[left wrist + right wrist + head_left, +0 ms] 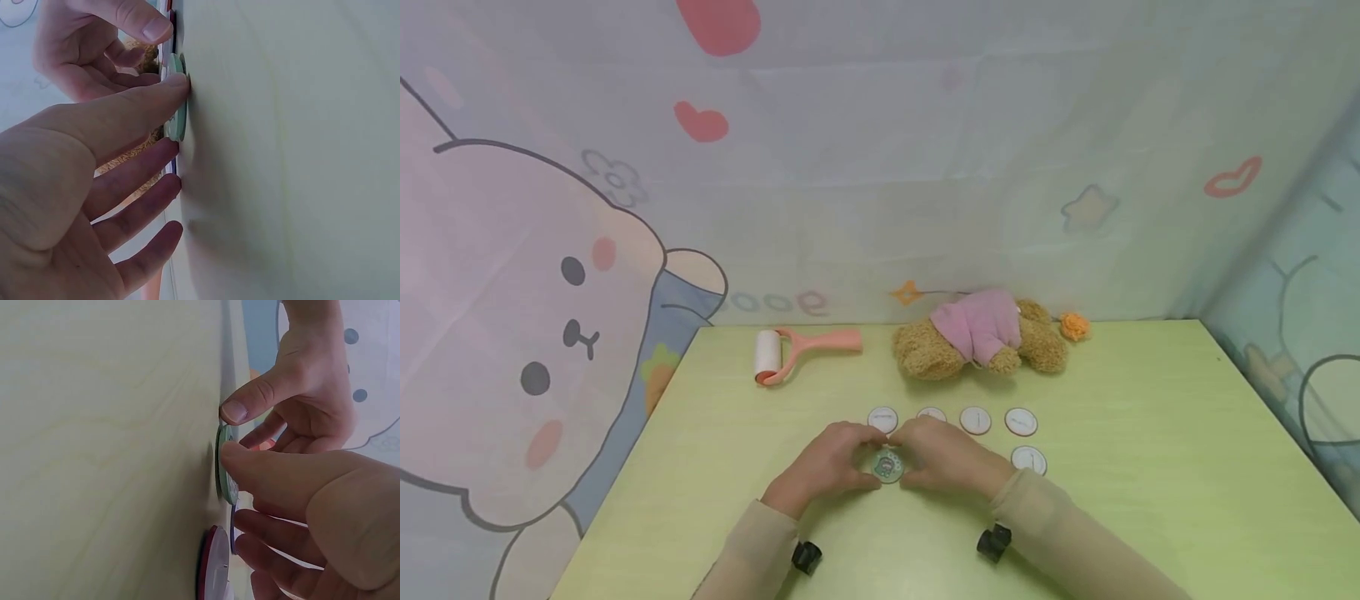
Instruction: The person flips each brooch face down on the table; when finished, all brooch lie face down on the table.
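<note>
A round green badge [887,467] with a cartoon picture lies face up on the table between my hands. My left hand [832,462] holds it from the left, thumb at the near edge and forefinger at the far side. From the right, my right hand [951,457] holds the same badge, its thumb lying against the rim in the right wrist view. The badge [178,119] shows edge-on in the left wrist view, partly behind my left thumb. Just beyond the hands, several white-backed badges [975,420] lie face down; my right hand partly covers one.
At the back left of the yellow-green table [1150,467] lies a pink-handled lint roller [820,341]. A brown plush bear in a pink top [977,329] lies along the back edge, with an orange fuzzy ball [1074,326] to its right. A printed cloth hangs behind.
</note>
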A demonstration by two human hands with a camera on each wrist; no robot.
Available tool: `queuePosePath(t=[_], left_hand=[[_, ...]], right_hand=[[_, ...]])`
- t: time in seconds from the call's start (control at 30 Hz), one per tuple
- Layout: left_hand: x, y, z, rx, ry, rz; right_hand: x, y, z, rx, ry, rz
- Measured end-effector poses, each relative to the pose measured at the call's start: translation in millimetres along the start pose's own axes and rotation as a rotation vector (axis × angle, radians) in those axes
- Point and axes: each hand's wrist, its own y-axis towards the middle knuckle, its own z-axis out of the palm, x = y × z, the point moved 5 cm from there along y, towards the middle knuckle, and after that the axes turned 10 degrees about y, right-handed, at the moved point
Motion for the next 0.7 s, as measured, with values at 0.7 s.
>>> queuePosePath(t=[0.7], left_hand=[[-0.7, -3.9, -0.5, -0.04, 0.011, 0.019]], right_hand=[[2.3, 5.7, 2.8, -0.001, -0.011, -0.008]])
